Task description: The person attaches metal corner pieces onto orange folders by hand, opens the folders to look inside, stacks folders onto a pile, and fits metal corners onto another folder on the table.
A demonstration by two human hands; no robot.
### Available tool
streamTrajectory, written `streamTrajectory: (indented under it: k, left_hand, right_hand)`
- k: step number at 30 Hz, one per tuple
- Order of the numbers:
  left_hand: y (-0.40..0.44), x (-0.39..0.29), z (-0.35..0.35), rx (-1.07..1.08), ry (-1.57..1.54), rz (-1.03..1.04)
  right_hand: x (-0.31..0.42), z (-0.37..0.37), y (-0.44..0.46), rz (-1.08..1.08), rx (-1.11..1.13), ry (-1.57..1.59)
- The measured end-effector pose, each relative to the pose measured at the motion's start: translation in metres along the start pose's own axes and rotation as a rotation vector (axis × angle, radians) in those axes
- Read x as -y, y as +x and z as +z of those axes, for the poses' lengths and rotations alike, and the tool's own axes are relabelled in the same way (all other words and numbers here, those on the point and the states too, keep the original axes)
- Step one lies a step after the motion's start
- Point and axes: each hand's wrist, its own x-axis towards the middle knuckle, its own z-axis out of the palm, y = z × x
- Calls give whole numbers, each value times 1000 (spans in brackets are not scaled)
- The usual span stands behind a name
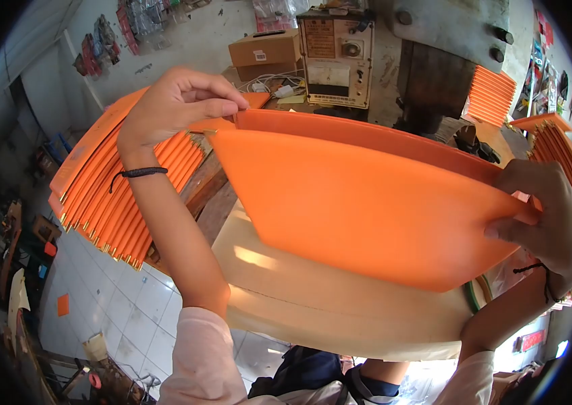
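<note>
An orange folder-like piece [360,202] hangs between my two hands, its two layers parted along the top. My left hand [178,108] pinches the upper left corner of the rear layer between thumb and fingers. At the right end, my right hand [542,216] grips the piece with the thumb on the front side. Below the orange piece is a pale tan board [340,307]. A small brass-coloured tip shows at the front layer's upper left corner.
Stacked orange pieces with brass-coloured ends [124,202] lie at the left. More orange stacks [492,94] stand at the right back. Behind are a control box [335,61], a dark metal press column [434,81] and a cardboard box [266,50].
</note>
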Motion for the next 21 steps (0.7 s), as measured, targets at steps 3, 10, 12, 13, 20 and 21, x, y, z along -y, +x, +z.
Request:
streamTrajectory:
  k: [3, 10, 12, 13, 20, 21]
  left_hand:
    - [-2, -1, -2, -5, 28, -6]
    - [-6, 7, -9, 86, -69, 96]
    - [-7, 8, -11, 88, -97, 90]
    - [-7, 8, -11, 85, -108, 83]
    - [-6, -11, 2, -30, -18, -116]
    - [-4, -9, 1, -16, -23, -111]
  right_hand:
    - [-2, 3, -1, -6, -52, -18]
    - [-4, -6, 11, 18, -17, -86]
    - [0, -4, 12, 109, -83, -105]
    - [0, 0, 10, 152, -130, -99]
    - [-16, -20, -12, 589, -77, -102]
    - [-22, -25, -19, 594, -90, -61]
